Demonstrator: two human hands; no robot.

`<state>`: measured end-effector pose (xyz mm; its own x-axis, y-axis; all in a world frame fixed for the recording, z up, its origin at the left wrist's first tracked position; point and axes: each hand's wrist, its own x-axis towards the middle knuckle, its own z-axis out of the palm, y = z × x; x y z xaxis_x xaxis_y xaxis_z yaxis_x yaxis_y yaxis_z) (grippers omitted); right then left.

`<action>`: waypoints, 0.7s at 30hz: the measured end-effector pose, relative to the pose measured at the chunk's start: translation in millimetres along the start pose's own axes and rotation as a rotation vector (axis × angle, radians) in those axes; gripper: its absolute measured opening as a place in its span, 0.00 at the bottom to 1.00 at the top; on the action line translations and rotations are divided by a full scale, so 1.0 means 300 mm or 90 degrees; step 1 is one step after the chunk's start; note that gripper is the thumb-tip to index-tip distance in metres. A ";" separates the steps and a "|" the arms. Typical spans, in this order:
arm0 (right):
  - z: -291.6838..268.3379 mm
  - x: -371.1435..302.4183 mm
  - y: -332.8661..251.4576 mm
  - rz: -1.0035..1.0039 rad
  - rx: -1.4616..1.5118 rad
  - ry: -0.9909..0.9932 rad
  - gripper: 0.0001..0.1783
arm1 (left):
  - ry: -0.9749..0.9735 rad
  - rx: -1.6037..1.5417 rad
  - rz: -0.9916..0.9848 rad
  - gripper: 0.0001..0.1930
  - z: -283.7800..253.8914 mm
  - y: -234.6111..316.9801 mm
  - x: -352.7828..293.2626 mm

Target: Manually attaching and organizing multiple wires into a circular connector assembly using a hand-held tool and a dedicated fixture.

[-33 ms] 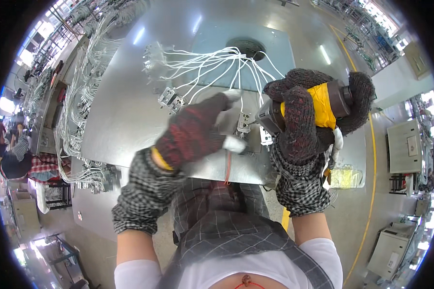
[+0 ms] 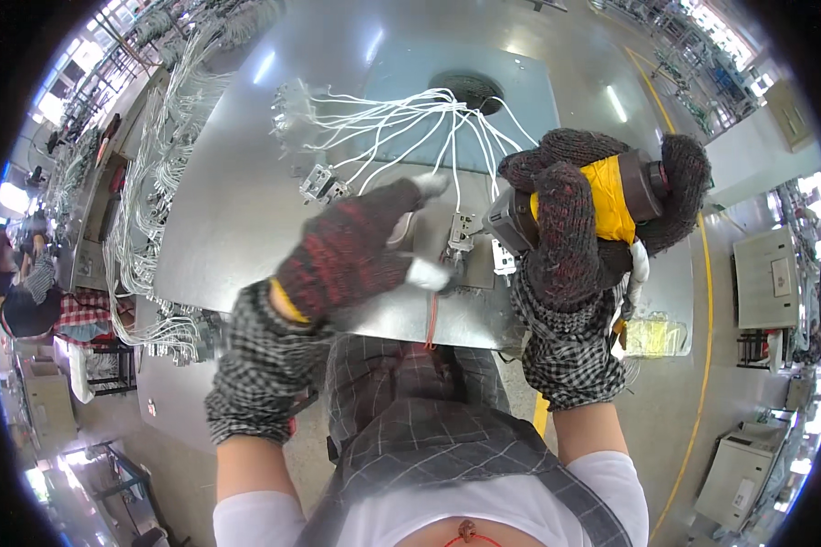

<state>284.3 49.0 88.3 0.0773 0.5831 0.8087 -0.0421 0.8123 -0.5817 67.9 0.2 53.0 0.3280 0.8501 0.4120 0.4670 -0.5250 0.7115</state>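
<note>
My left hand (image 2: 347,251), in a dark red-and-black knit glove with white-wrapped fingertips, hovers over the metal table. Its thumb and forefinger are spread, and nothing shows between them. A small metal connector block (image 2: 462,230) on a white cable sits just right of those fingertips, in a dark holder. Wrapped in a similar glove, my right hand (image 2: 566,237) grips a dark power driver (image 2: 611,196) banded with yellow tape. The driver's nose points left toward the connector. Close below the nose is another white block (image 2: 503,258). More metal blocks (image 2: 321,185) lie beyond my left hand.
White cables (image 2: 447,108) fan out from a dark round opening (image 2: 465,89) in a blue-grey panel (image 2: 529,91). Bundles of white cables (image 2: 141,210) hang along the left. A clear yellowish tray (image 2: 657,335) lies at right. Another person (image 2: 41,292) is at far left.
My left hand has shifted a little to the left, away from the connector block, and now covers part of the blocks beyond it. My right hand and the driver look almost unmoved.
</note>
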 end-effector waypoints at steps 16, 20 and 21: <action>0.027 0.002 -0.001 -0.026 -0.023 -0.043 0.44 | -0.112 -0.263 -0.285 0.27 -0.107 -0.019 -0.052; 0.030 -0.002 0.021 -0.054 -0.059 -0.019 0.44 | 0.113 -0.702 -0.309 0.27 -0.022 0.040 -0.063; 0.027 0.001 0.004 -0.012 -0.013 -0.001 0.44 | 0.157 -0.752 -0.304 0.23 0.000 0.067 -0.058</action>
<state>276.1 50.2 88.6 0.0759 0.5682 0.8194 -0.0203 0.8224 -0.5685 71.5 -25.1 60.2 0.1134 0.9934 -0.0170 -0.5492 0.0769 0.8322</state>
